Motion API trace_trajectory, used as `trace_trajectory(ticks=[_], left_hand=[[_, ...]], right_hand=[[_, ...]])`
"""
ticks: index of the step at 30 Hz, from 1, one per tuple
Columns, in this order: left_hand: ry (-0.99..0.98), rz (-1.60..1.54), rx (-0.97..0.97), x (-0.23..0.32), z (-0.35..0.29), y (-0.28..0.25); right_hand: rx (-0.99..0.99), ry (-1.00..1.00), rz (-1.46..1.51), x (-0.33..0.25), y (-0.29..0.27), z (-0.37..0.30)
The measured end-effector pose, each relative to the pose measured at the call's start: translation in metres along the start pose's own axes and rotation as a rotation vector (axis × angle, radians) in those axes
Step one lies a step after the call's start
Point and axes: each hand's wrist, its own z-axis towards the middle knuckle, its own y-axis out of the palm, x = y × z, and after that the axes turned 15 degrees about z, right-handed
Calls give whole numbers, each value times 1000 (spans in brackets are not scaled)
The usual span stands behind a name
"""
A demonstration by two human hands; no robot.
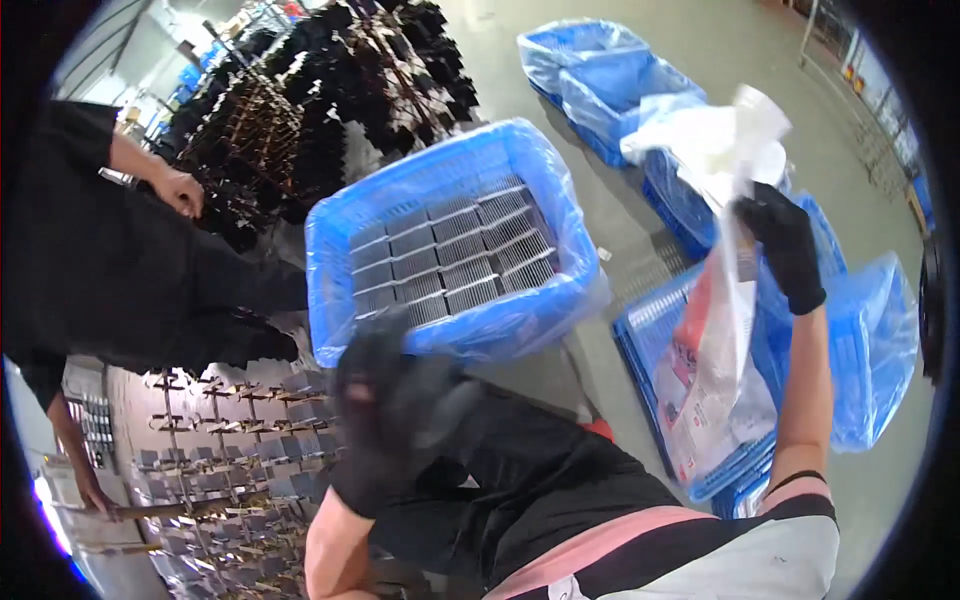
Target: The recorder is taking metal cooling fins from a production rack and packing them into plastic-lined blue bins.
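My right hand, in a black glove, is closed on a crumpled white plastic bag with red print. Its lower part hangs over a blue crate at the right. White sheet-like material bunches up beyond that hand. My left hand, also black-gloved, is smeared by motion at the near edge of a blue basket; its fingers cannot be made out. A clear bluish plastic liner covers the basket's walls. Inside it, thin grey flat pieces stand on edge in several tight rows.
Blue crates with plastic liners stand on the floor at the far right, and stacked blue crates are nearer. Racks hung with dark pieces and grey pieces are at the left. Beside them is another person in black.
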Motion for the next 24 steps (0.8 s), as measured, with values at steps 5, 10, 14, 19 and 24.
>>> trace_trajectory(ticks=[5,10,14,19,24], left_hand=[[324,82,429,2,67,-5],[300,329,404,-70,91,46],[159,475,237,-116,89,29],[23,418,311,-180,77,37],[4,441,310,-217,98,14]], right_hand=[[-572,-253,304,-116,119,60],[-945,-383,55,-175,180,95],[-860,-393,-11,-173,168,84],[-653,-660,-510,-166,148,54],[-348,-625,-565,-78,116,139]])
